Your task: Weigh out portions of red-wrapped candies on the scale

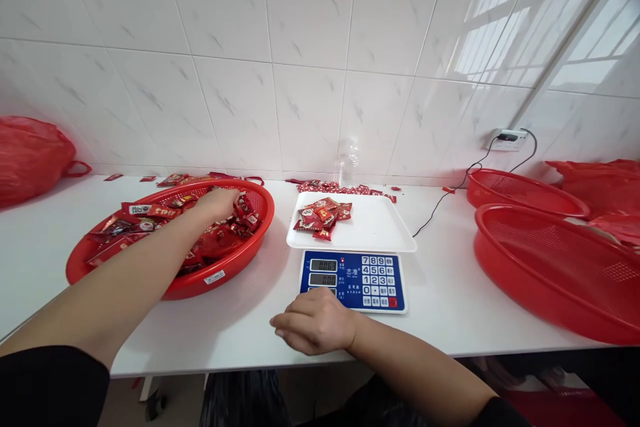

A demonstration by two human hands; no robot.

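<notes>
Several red snack packets (325, 213) are already gathered on the white weighing pan (383, 233), many are left in the red sieve basket (237, 261), where the left hand's (219, 205) finger opening and hold cannot be told, and the right hand (315, 321) is loosely curled, nothing visibly held.

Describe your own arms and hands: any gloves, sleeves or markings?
The left hand and right hand are ungloved. Plain black sleeves end near the elbows, leaving both forearms bare. No watch, bracelet or marking shows; the left fingertips are too unclear to describe.
</notes>
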